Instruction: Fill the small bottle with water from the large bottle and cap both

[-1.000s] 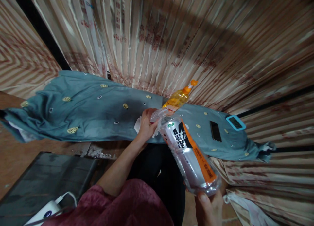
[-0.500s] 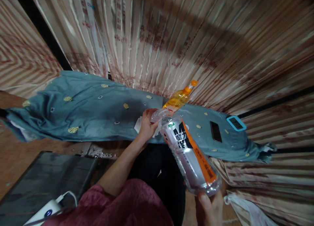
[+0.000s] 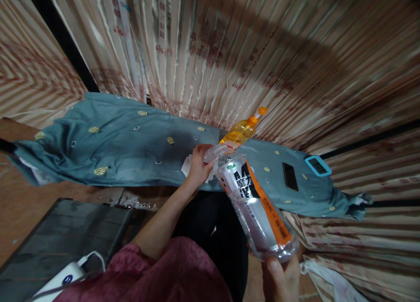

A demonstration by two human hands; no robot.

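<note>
A big clear plastic bottle [image 3: 254,205] with a silver, black and orange label is tilted in front of me, its neck pointing away. My right hand [image 3: 282,278] grips its base at the bottom of the view. My left hand [image 3: 198,166] is closed around the bottle's neck and cap end, with a white tissue [image 3: 187,165] just under it. Behind the neck stands a smaller bottle of orange liquid [image 3: 241,131] with an orange cap. Both are over a grey-blue patterned cloth [image 3: 124,144].
On the cloth's right part lie a black phone [image 3: 290,176] and a device with a blue frame [image 3: 317,165]. Striped curtains [image 3: 229,52] hang behind. A dark tray [image 3: 65,236] and a white power bank with cable [image 3: 62,281] sit at lower left.
Both hands keep their hold on the bottle. The view has shifted slightly; nothing else has visibly moved.
</note>
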